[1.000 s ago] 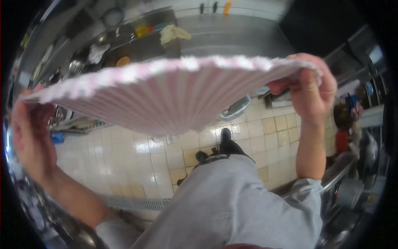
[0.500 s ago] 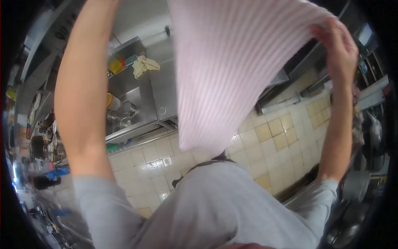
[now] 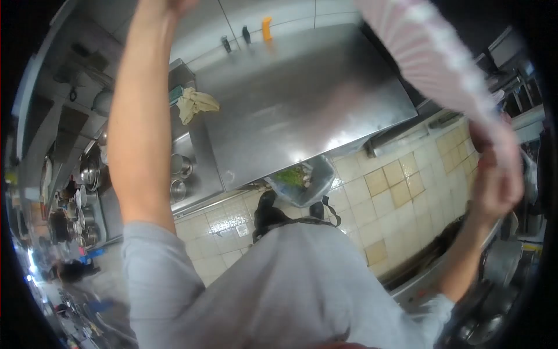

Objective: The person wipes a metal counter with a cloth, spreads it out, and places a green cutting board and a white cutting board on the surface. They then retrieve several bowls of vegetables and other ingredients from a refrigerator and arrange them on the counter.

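Observation:
My right hand (image 3: 500,180) is closed on one end of a pink-and-white striped cloth (image 3: 430,55). The fabric runs in a gathered band from that hand up and left, past the top edge of the view. Of my left hand (image 3: 181,4), only a small part shows at the top, above the steel counter's left side. Its fingers lie outside the view, so what it holds is hidden.
Below the raised arms is a steel counter (image 3: 290,110), with a pale yellow rag (image 3: 195,106) at its left. Metal cups (image 3: 180,166) stand in the sink area. A lined bin (image 3: 305,186) with green scraps sits under the counter's front edge, on the tiled floor (image 3: 401,192).
The striped cloth has swung from the middle toward the upper right and narrowed into a band, uncovering the counter and bin. My right hand has dropped lower; my left arm has shifted slightly right.

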Tool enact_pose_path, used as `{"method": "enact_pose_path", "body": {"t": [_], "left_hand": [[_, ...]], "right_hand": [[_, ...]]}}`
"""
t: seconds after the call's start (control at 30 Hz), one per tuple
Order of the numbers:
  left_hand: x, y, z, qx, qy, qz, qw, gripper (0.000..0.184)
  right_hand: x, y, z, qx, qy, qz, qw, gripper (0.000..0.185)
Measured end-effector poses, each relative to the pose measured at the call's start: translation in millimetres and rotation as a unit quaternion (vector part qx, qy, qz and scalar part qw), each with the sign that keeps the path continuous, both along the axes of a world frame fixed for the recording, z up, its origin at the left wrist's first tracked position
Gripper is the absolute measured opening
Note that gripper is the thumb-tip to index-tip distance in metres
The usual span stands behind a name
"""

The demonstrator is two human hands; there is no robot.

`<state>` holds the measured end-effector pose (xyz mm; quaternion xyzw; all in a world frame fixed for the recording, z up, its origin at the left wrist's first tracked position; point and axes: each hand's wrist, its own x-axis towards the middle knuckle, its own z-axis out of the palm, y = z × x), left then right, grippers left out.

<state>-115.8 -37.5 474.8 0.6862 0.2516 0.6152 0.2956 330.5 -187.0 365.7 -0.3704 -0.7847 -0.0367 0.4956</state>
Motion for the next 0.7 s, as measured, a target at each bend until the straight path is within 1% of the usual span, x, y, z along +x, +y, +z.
{"method": "enact_pose_path", "body": {"t": [0.03,0.07,0.13,0.17,0.23,0.27,0.3,0.33,0.37,0.4,0.47,0.53,0.6,0.7], "left_hand": [[-55,23,-50,-0.074,-0.005,-0.015,0.997,0.025],[-99,43,-112,-0.151,-0.011,-0.029,0.988,0.037],[-128,40,-211,-0.314,0.016,0.007,0.949,0.034],[-147,38,-259,-0.371,0.034,0.021,0.928,0.032],[-188,40,-354,-0.481,0.047,0.030,0.875,0.029],[-204,37,-392,-0.534,0.040,0.027,0.844,0.029],[-215,34,-413,-0.543,0.033,0.024,0.839,0.029],[-222,32,-432,-0.575,0.063,0.019,0.815,0.029],[-230,30,-442,-0.604,0.094,0.014,0.791,0.029],[-236,33,-451,-0.611,0.093,0.013,0.786,0.029],[-241,35,-467,-0.595,0.027,-0.015,0.804,0.030],[-238,39,-469,-0.600,0.043,-0.024,0.799,0.029],[-232,48,-466,-0.602,0.062,-0.038,0.795,0.028],[-232,55,-470,-0.600,0.068,-0.031,0.796,0.024]], "right_hand": [[-43,0,-18,-0.051,-0.046,0.041,0.997,0.030],[-84,-1,-46,-0.127,-0.032,0.054,0.990,0.025],[-149,5,-117,-0.233,0.054,0.076,0.968,0.026],[-173,7,-165,-0.298,0.109,0.093,0.944,0.024],[-224,4,-240,-0.395,0.137,0.060,0.906,0.020],[-245,-2,-262,-0.405,0.132,0.053,0.903,0.020],[-264,-6,-279,-0.429,0.077,0.056,0.898,0.019],[-278,-9,-293,-0.452,0.025,0.062,0.890,0.018],[-290,-12,-298,-0.460,0.023,0.064,0.885,0.018],[-298,-14,-302,-0.469,0.025,0.049,0.881,0.018],[-308,-21,-307,-0.490,0.033,0.022,0.871,0.018],[-309,-22,-308,-0.503,0.042,-0.042,0.862,0.019],[-313,-23,-306,-0.514,0.047,-0.067,0.854,0.019],[-322,-32,-313,-0.538,0.070,-0.070,0.837,0.020]]}}
